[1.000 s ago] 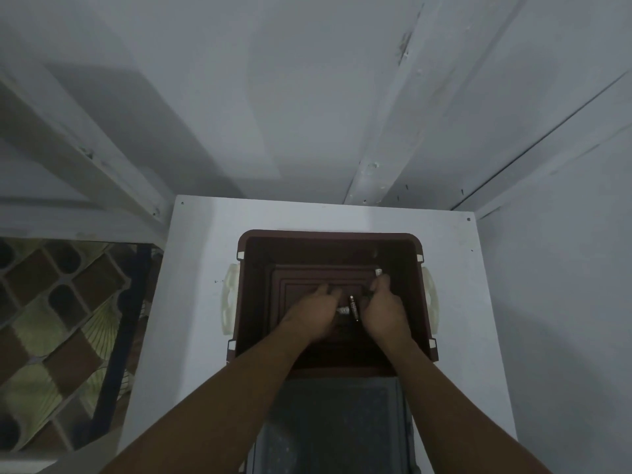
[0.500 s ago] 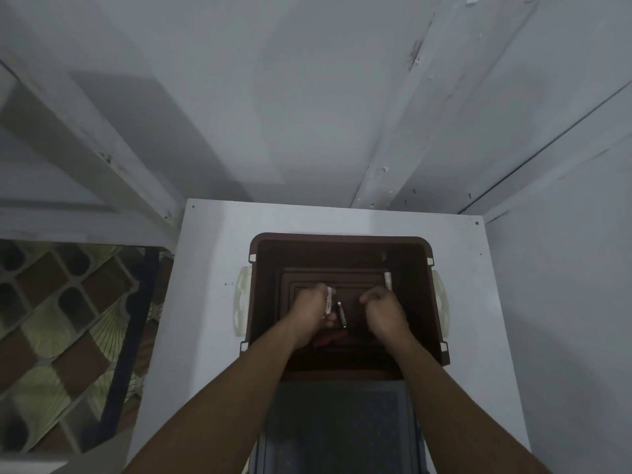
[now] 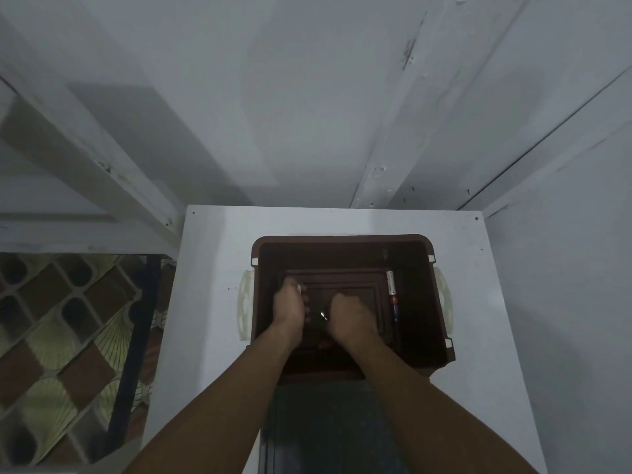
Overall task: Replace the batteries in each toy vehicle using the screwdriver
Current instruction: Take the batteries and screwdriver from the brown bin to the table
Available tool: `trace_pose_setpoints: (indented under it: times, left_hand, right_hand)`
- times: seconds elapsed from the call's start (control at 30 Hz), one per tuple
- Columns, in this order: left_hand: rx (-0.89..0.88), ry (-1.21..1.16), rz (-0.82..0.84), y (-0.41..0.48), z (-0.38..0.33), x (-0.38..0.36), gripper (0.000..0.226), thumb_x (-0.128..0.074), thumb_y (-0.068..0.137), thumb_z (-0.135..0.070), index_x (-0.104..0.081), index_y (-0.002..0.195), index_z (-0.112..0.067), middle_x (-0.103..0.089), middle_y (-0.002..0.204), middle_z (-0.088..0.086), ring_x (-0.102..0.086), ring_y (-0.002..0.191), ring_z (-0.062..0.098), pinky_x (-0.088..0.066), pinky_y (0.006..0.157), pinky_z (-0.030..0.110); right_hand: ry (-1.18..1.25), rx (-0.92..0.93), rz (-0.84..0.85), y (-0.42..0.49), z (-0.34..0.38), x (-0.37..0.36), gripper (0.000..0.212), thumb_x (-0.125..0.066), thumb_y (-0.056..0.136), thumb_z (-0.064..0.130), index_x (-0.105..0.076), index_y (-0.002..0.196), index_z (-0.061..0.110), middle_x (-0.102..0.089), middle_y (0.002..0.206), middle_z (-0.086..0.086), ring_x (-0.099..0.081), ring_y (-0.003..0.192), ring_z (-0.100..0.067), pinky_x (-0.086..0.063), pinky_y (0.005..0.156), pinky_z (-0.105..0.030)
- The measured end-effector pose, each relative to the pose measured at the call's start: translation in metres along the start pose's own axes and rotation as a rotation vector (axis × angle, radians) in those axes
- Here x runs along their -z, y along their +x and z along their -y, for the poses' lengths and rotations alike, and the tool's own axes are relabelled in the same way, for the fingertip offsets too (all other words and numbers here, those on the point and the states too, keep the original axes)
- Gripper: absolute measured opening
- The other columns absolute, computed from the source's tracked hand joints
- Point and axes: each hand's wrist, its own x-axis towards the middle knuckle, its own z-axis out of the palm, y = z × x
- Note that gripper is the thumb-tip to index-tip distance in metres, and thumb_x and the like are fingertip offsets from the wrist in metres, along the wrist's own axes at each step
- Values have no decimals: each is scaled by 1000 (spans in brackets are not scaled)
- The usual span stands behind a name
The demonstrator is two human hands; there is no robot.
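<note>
A brown plastic bin point(image 3: 441, 302) stands on a white table point(image 3: 212, 302). Both my hands are down inside it. My left hand point(image 3: 289, 307) is a fist near the bin's left wall, with the white end of a battery point(image 3: 299, 288) showing at its fingertips. My right hand point(image 3: 350, 318) is also closed, and a small dark battery with a shiny metal tip point(image 3: 323, 315) sticks out at its left edge. Two more batteries lie along the right wall, a white one point(image 3: 391, 283) and a purple one point(image 3: 395, 307). Something reddish point(image 3: 325, 344) lies in shadow under my wrists.
A dark grey tray or lid point(image 3: 325, 425) sits on the table in front of the bin, between my forearms. Cream handles point(image 3: 245, 302) stick out from the bin's sides. White walls close in behind and to the right. A patterned floor lies left of the table.
My left hand has moved left toward the bin's wall, taking the white battery with it. My right hand has drawn back from the right wall, uncovering the purple battery there.
</note>
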Motion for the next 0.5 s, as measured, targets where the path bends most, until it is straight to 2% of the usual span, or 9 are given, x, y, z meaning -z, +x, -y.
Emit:
trace_pose_setpoints:
  times: [0.1,0.2,0.27,0.33,0.4,0.43,0.5]
  left_hand:
    - [-61,39,41,3,0,3,33,-45,100,-30,-49,70,-16,-40,60,0,-32,50,13,-24,48,25]
    - [-115,145,72,7,2,6,25,-50,101,-28,-52,79,-15,-42,64,2,-36,51,13,-28,47,25]
    - [-124,238,101,8,6,3,22,-51,102,-26,-54,84,-13,-47,68,2,-42,54,14,-33,49,25]
    - [-146,305,161,9,10,-7,18,-51,102,-19,-55,86,-12,-50,69,2,-44,55,13,-36,45,20]
    - [-181,364,216,9,13,-23,12,-51,99,-10,-59,90,-11,-51,69,1,-43,54,12,-34,41,16]
    - [-203,406,239,9,14,-33,13,-51,98,-8,-63,92,-11,-52,70,1,-45,57,12,-35,45,17]
    - [-269,478,280,10,14,-51,19,-52,97,-4,-70,101,-7,-61,81,3,-54,74,16,-40,63,21]
  right_hand:
    - [120,-26,-10,3,-1,-4,23,-61,88,19,-62,106,6,-65,112,-15,-62,106,-30,-49,82,-30]
    - [513,-139,-83,4,-12,3,14,-68,82,20,-57,80,11,-62,78,-7,-59,76,-23,-39,54,-21]
    - [878,-265,-130,-1,-20,9,18,-64,84,13,-52,71,13,-57,64,-2,-53,58,-16,-35,45,-19]
    - [1232,-399,-126,-8,-29,13,18,-55,90,6,-54,72,12,-60,64,-4,-55,53,-14,-36,41,-17]
    - [1492,-537,-84,-14,-35,18,18,-45,92,0,-54,79,9,-61,70,-9,-58,57,-17,-38,43,-19]
    - [1620,-590,-55,-17,-39,22,19,-40,93,-3,-52,82,7,-60,73,-12,-58,61,-20,-39,44,-21]
    - [1849,-689,-26,-22,-42,27,22,-33,95,-7,-50,86,3,-54,79,-16,-56,67,-24,-42,41,-21]
